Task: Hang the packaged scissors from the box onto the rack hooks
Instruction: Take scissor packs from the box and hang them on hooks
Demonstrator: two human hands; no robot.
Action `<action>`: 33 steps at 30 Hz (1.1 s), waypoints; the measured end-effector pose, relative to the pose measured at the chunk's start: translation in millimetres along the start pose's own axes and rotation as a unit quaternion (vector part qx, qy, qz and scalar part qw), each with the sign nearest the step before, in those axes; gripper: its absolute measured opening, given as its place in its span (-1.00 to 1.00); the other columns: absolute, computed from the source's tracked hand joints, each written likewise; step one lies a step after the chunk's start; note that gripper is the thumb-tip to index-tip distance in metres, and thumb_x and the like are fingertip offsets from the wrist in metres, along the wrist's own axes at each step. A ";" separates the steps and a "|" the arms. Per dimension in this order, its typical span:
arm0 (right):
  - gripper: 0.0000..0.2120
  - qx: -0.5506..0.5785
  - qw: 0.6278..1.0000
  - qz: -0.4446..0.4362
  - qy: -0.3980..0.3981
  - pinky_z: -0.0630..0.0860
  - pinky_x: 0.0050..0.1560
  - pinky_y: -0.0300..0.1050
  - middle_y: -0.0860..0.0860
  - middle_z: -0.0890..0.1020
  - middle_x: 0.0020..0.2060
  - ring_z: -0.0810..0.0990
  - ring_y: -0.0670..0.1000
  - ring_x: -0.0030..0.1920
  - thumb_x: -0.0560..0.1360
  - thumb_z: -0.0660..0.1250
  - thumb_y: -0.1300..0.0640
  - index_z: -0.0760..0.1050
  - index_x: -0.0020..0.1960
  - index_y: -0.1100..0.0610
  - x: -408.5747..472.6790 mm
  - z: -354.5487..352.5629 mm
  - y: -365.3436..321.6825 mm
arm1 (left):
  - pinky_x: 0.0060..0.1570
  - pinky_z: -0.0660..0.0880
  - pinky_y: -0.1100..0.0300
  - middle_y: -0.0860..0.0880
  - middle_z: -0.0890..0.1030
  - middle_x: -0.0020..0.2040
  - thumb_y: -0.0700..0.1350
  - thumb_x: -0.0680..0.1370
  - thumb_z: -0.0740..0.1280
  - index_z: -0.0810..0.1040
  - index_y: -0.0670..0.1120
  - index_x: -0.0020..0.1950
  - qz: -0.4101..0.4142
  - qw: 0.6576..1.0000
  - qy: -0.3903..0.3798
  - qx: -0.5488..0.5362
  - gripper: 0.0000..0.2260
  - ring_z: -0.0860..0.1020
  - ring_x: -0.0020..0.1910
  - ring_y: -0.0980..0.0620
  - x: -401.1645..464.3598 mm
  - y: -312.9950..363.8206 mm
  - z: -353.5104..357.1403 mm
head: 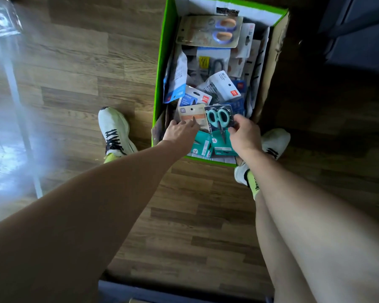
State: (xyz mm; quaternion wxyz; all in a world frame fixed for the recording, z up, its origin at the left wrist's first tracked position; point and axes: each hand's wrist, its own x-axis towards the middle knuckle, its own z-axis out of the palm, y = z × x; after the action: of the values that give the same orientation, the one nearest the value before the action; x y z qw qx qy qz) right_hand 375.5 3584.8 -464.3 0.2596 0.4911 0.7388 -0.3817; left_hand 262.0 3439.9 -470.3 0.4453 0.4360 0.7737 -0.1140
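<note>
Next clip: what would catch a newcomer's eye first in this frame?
The green-walled box on the wood floor, heaped with packaged scissors. At its near end the right hand pinches a teal-handled scissors pack, while the left hand reaches onto a tan pack beside it. White sneakers flank the box.

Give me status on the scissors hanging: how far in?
Early, by this view. No hung packs show here, so nothing looks done. In hand: right hand grips a teal-handled scissors pack; left hand touches a beige pack. Left: the green box holds many packs.
</note>
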 end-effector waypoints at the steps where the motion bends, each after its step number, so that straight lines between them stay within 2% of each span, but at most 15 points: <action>1: -0.84 -0.002 1.000 -0.001 -0.001 0.41 -0.19 -0.12 0.04 0.64 -0.10 0.57 0.14 -0.09 0.53 0.29 0.21 0.36 -0.15 0.03 2.8 1.0 2.9 | 0.23 0.30 -0.03 -0.04 0.40 0.38 -0.28 0.48 0.27 0.24 -0.02 0.49 -0.002 1.000 0.007 -0.001 -0.41 0.42 0.32 -0.09 3.1 1.9 3.4; 3: -0.84 -0.005 1.000 -0.006 -0.007 0.43 -0.19 -0.11 0.02 0.62 -0.14 0.57 0.14 -0.11 0.53 0.28 0.23 0.36 -0.15 0.03 7.0 1.8 7.9 | 0.26 0.28 -0.07 -0.05 0.39 0.36 -0.31 0.48 0.26 0.23 0.04 0.49 -0.013 1.000 0.025 -0.009 -0.39 0.39 0.34 -0.11 9.1 5.3 8.1; 10: -0.84 -0.004 0.999 -0.022 -0.029 0.31 -0.18 -0.16 -0.03 0.56 -0.14 0.49 0.05 -0.14 0.56 0.25 0.25 0.35 -0.13 0.05 7.9 -4.7 11.1 | 0.24 0.26 -0.07 -0.05 0.43 0.33 -0.33 0.48 0.22 0.23 0.00 0.46 -0.052 0.996 0.065 -0.033 -0.42 0.32 0.33 -0.15 19.1 7.7 12.3; 17: -0.88 0.004 0.999 -0.012 -0.034 0.47 -0.12 -0.08 -0.01 0.62 -0.02 0.57 0.07 -0.02 0.58 0.25 0.22 0.40 -0.07 0.02 3.8 -5.1 4.7 | 0.27 0.29 -0.16 -0.06 0.45 0.30 -0.30 0.49 0.25 0.25 -0.08 0.41 -0.125 0.989 0.050 -0.055 -0.50 0.43 0.28 -0.14 12.9 7.7 12.6; 19: -0.89 0.010 0.999 -0.007 -0.035 0.49 -0.10 -0.07 -0.01 0.62 -0.01 0.58 0.08 -0.01 0.58 0.23 0.22 0.41 -0.03 0.02 2.6 -4.1 2.9 | 0.30 0.25 -0.21 -0.05 0.44 0.30 -0.30 0.49 0.24 0.27 -0.05 0.41 -0.118 0.991 0.042 -0.046 -0.50 0.39 0.30 -0.14 12.5 5.9 11.8; 22: -0.90 0.022 0.999 0.009 -0.049 0.48 -0.09 -0.06 0.05 0.61 0.04 0.57 0.13 0.03 0.59 0.19 0.22 0.42 0.06 0.06 1.2 -1.3 1.0 | 0.28 0.24 -0.16 -0.03 0.41 0.28 -0.26 0.50 0.24 0.28 0.13 0.43 -0.097 0.994 0.032 -0.032 -0.45 0.31 0.31 -0.14 16.2 -1.8 5.5; 24: -0.84 0.018 0.998 0.018 -0.062 0.47 -0.08 -0.06 0.08 0.60 0.09 0.57 0.16 0.06 0.59 0.17 0.22 0.40 0.13 0.06 1.7 0.3 0.1 | 0.28 0.23 -0.15 -0.04 0.39 0.29 -0.21 0.51 0.25 0.35 0.17 0.38 -0.085 0.996 0.017 -0.024 -0.51 0.29 0.31 -0.14 19.6 -7.9 -0.4; 26: -0.75 0.015 0.996 0.034 -0.080 0.45 -0.08 -0.06 0.08 0.57 0.13 0.55 0.16 0.06 0.56 0.19 0.24 0.35 0.21 0.05 2.0 1.4 -2.2 | 0.30 0.23 -0.14 -0.04 0.38 0.31 -0.16 0.51 0.29 0.43 0.13 0.32 -0.067 0.998 0.001 -0.009 -0.60 0.28 0.32 -0.14 22.7 -12.4 -4.4; 28: -0.57 0.012 0.993 0.050 -0.103 0.38 -0.11 -0.10 0.08 0.52 0.20 0.53 0.14 0.06 0.52 0.25 0.31 0.26 0.31 0.03 0.6 2.6 -5.0 | 0.31 0.23 -0.13 -0.04 0.39 0.32 -0.04 0.49 0.38 0.46 0.11 0.28 -0.052 0.999 -0.012 0.006 -0.63 0.29 0.34 -0.11 24.9 -16.3 -5.0; 30: -0.41 -0.019 0.992 0.052 -0.112 0.36 -0.12 -0.11 0.11 0.49 0.25 0.53 0.18 0.14 0.47 0.29 0.37 0.19 0.40 0.02 -1.0 3.9 -5.8 | 0.31 0.22 -0.09 -0.01 0.42 0.32 0.08 0.45 0.44 0.47 0.10 0.27 -0.040 0.999 -0.023 0.000 -0.58 0.34 0.34 -0.08 25.9 -18.5 -5.8; 33: -0.41 -0.042 0.992 0.059 -0.105 0.45 -0.10 -0.06 0.09 0.53 0.20 0.54 0.17 0.14 0.44 0.30 0.39 0.23 0.35 -0.01 -1.6 6.4 -4.4 | 0.27 0.26 -0.01 0.05 0.54 0.25 0.12 0.43 0.47 0.47 0.08 0.20 -0.003 0.999 -0.027 -0.042 -0.60 0.45 0.29 -0.05 24.1 -15.1 -6.6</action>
State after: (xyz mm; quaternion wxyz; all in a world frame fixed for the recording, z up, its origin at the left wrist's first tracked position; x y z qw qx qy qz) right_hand 372.1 3577.7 -465.4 0.3784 0.4799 0.6926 -0.3832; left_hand 241.0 3448.5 -488.7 0.4838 0.4113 0.7667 -0.0948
